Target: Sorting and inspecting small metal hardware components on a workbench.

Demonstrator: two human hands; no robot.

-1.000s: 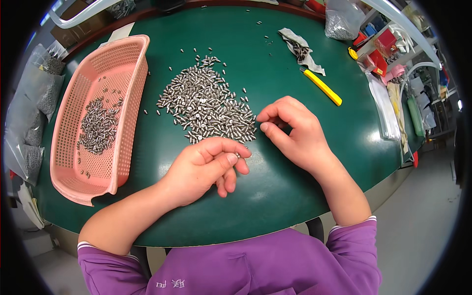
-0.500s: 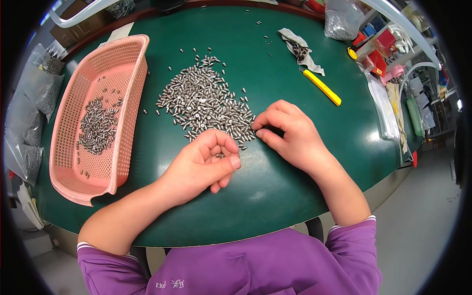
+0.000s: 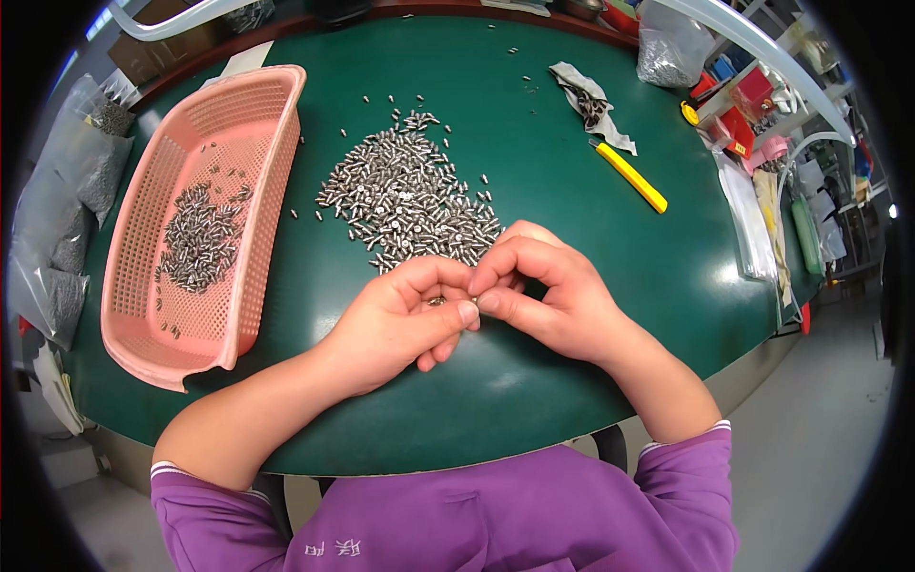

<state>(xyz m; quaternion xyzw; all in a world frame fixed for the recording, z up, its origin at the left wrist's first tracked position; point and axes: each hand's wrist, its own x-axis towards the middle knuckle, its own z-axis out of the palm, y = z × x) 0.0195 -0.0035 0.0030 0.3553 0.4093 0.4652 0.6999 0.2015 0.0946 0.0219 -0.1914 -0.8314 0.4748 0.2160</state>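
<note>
A heap of small pointed silvery metal parts [image 3: 405, 191] lies on the green table in front of my hands. My left hand [image 3: 405, 319] is curled with its palm turned inward, and small metal parts [image 3: 436, 301] show between its bent fingers. Its thumb and index fingertips meet those of my right hand [image 3: 548, 296] just below the heap. Thumb and index finger of the right hand are pinched on a tiny metal part, mostly hidden by the fingertips. More such parts [image 3: 200, 243] are gathered in the pink perforated plastic basket [image 3: 274, 181] at the left.
A yellow utility knife [image 3: 629, 176] and a crumpled cloth with dark bits [image 3: 593, 107] lie at the right. Clear bags of metal parts [image 3: 100, 181] line the left edge; another bag [image 3: 667, 48] stands at the far right. Stray parts are scattered around the heap.
My right hand has moved left and toward me from the heap's edge, bringing its pinched fingertips against my left hand's. The left hand stays nearly in place. The view has shifted slightly.
</note>
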